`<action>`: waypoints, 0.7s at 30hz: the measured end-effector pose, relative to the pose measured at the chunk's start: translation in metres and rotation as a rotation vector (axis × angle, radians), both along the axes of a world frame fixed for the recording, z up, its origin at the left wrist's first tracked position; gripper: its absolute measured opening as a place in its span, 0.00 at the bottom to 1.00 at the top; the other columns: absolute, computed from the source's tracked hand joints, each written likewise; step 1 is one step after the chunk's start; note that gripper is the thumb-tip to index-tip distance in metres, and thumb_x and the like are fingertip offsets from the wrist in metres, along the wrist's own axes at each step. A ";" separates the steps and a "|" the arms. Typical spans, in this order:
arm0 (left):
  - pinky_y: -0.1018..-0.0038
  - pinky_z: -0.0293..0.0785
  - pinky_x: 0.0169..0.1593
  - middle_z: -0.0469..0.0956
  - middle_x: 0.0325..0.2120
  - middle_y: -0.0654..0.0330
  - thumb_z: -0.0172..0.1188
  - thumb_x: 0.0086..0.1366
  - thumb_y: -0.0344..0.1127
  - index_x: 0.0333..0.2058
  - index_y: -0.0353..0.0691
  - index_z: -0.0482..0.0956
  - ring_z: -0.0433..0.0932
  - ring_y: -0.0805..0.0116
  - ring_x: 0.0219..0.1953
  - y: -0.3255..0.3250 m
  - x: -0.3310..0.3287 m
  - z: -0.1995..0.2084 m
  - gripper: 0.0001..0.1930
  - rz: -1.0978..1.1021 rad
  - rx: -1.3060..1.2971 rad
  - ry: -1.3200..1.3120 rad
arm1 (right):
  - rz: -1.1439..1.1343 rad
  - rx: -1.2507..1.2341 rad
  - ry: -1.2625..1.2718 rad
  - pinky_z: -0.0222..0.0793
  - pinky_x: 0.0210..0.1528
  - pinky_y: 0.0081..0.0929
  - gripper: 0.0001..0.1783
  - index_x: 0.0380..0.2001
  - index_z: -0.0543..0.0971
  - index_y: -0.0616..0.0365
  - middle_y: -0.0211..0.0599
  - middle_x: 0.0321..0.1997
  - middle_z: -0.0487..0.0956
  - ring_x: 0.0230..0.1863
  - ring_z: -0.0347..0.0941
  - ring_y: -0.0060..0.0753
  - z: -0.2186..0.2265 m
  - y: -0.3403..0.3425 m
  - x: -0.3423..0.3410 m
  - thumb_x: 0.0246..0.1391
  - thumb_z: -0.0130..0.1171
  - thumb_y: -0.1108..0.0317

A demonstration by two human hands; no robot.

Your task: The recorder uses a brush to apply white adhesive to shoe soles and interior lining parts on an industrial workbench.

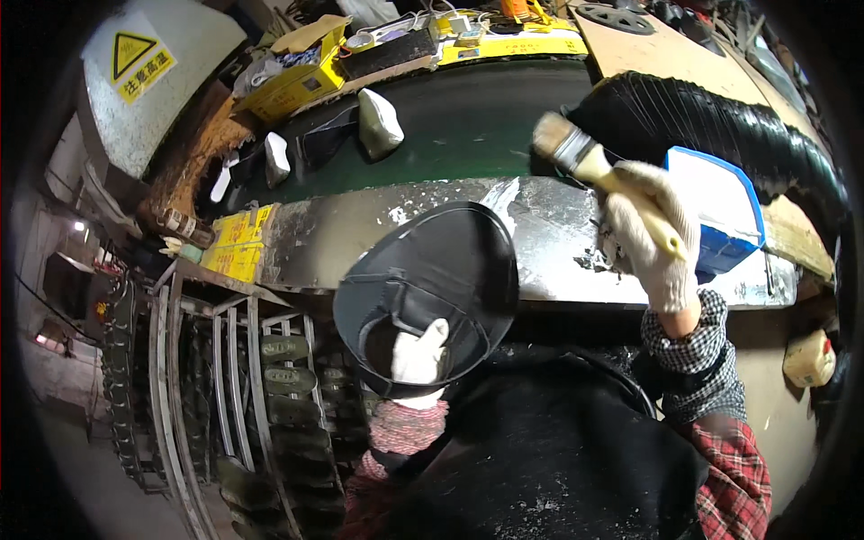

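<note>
My left hand [421, 354], in a white glove, grips a black piece shaped like a boot upper [441, 270] by its lower part, thumb showing inside the opening. The piece is tilted in front of the metal bench edge. In a cream knit glove, my right hand [652, 216] is closed round the pale handle of a broad paint brush [567, 147]. The bristles point to the upper left, above the far side of the bench and apart from the black piece. Just right of that hand stands a blue-rimmed container [715, 193] with white stuff inside.
Behind the metal bench [315, 238] lies a dark green belt [477, 135] carrying several dark pieces with white undersides [381, 124]. A black ribbed hose [711, 117] curves at the right. Metal racks [256, 387] with dark soles stand at lower left. Yellow boxes [297, 85] line the back.
</note>
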State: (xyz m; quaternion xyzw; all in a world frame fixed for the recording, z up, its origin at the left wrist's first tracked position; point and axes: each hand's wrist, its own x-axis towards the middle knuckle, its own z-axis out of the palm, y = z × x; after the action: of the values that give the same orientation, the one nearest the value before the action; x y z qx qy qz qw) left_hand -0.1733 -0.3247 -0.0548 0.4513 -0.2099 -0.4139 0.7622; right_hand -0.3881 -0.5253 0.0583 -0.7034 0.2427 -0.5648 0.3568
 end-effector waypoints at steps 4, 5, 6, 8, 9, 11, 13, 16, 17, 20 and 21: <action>0.68 0.70 0.59 0.74 0.55 0.51 0.59 0.63 0.25 0.58 0.29 0.69 0.73 0.61 0.56 -0.019 -0.023 -0.017 0.24 0.085 0.356 -0.343 | 0.192 -0.345 0.177 0.76 0.40 0.29 0.17 0.42 0.81 0.61 0.42 0.35 0.82 0.37 0.80 0.38 -0.005 0.016 0.001 0.51 0.69 0.65; 0.68 0.70 0.59 0.74 0.54 0.51 0.58 0.63 0.25 0.58 0.29 0.69 0.73 0.61 0.56 -0.021 -0.026 -0.015 0.24 0.056 0.285 -0.229 | 0.161 -0.476 0.187 0.76 0.37 0.29 0.18 0.41 0.81 0.60 0.42 0.33 0.81 0.35 0.80 0.41 -0.012 0.012 0.015 0.50 0.70 0.63; 0.69 0.70 0.59 0.74 0.54 0.51 0.58 0.63 0.26 0.58 0.29 0.69 0.73 0.62 0.55 -0.024 -0.030 -0.012 0.23 0.017 0.227 -0.131 | 0.191 -0.388 0.162 0.76 0.36 0.29 0.16 0.40 0.81 0.60 0.40 0.33 0.82 0.33 0.80 0.40 -0.015 0.006 0.021 0.51 0.69 0.63; 0.69 0.71 0.58 0.74 0.54 0.51 0.58 0.64 0.26 0.57 0.28 0.70 0.74 0.62 0.55 -0.023 -0.030 -0.006 0.23 -0.015 0.169 -0.020 | 0.027 -0.398 0.150 0.76 0.35 0.28 0.13 0.39 0.81 0.60 0.42 0.34 0.82 0.32 0.80 0.40 -0.033 -0.012 0.021 0.53 0.67 0.65; 0.69 0.71 0.58 0.75 0.53 0.51 0.58 0.64 0.26 0.57 0.28 0.70 0.74 0.62 0.54 -0.022 -0.029 -0.003 0.22 -0.033 0.156 0.003 | 0.028 -0.192 0.167 0.76 0.35 0.25 0.11 0.38 0.80 0.61 0.42 0.32 0.82 0.31 0.80 0.36 -0.039 -0.014 0.008 0.54 0.66 0.68; 0.69 0.71 0.57 0.75 0.53 0.51 0.58 0.64 0.26 0.57 0.28 0.70 0.74 0.62 0.54 -0.022 -0.025 -0.002 0.22 -0.045 0.146 0.038 | 0.104 -0.007 0.219 0.75 0.33 0.23 0.09 0.37 0.80 0.65 0.42 0.29 0.82 0.30 0.79 0.27 -0.051 -0.003 -0.023 0.56 0.64 0.70; 0.69 0.72 0.57 0.75 0.52 0.51 0.57 0.65 0.27 0.56 0.28 0.70 0.75 0.62 0.53 -0.032 -0.024 -0.007 0.21 -0.083 0.132 0.082 | 0.077 -0.058 0.240 0.74 0.32 0.22 0.08 0.37 0.80 0.66 0.42 0.28 0.81 0.29 0.78 0.25 -0.059 0.003 -0.040 0.56 0.62 0.72; 0.70 0.72 0.56 0.76 0.51 0.50 0.57 0.65 0.27 0.55 0.28 0.71 0.75 0.62 0.52 -0.044 -0.029 -0.005 0.21 -0.117 0.128 0.109 | -0.034 -0.001 0.171 0.75 0.32 0.22 0.07 0.38 0.80 0.65 0.39 0.31 0.81 0.29 0.78 0.27 -0.038 -0.005 -0.033 0.55 0.62 0.74; 0.70 0.72 0.55 0.76 0.51 0.50 0.57 0.65 0.27 0.55 0.28 0.71 0.76 0.62 0.52 -0.048 -0.032 -0.005 0.20 -0.130 0.126 0.119 | 0.000 -0.166 0.192 0.75 0.32 0.24 0.09 0.39 0.80 0.63 0.39 0.31 0.81 0.28 0.78 0.32 -0.020 -0.006 -0.019 0.57 0.61 0.70; 0.70 0.73 0.54 0.76 0.50 0.50 0.56 0.66 0.28 0.55 0.27 0.71 0.76 0.62 0.50 -0.053 -0.035 -0.004 0.20 -0.147 0.125 0.149 | 0.331 -0.447 0.228 0.74 0.30 0.32 0.15 0.38 0.80 0.60 0.39 0.28 0.79 0.25 0.76 0.42 0.004 0.011 0.033 0.60 0.55 0.57; 0.70 0.73 0.54 0.76 0.50 0.50 0.56 0.66 0.28 0.54 0.27 0.71 0.76 0.62 0.50 -0.052 -0.033 -0.001 0.19 -0.146 0.126 0.160 | 0.465 -0.468 0.279 0.73 0.29 0.35 0.18 0.37 0.79 0.59 0.39 0.27 0.79 0.24 0.75 0.44 0.012 0.023 0.049 0.60 0.53 0.54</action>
State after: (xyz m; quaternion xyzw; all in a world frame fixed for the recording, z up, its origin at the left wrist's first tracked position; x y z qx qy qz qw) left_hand -0.2066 -0.3769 -0.0556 0.4475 -0.1540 -0.5153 0.7145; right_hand -0.3395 -0.5021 0.0708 -0.8728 -0.0134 -0.4072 0.2687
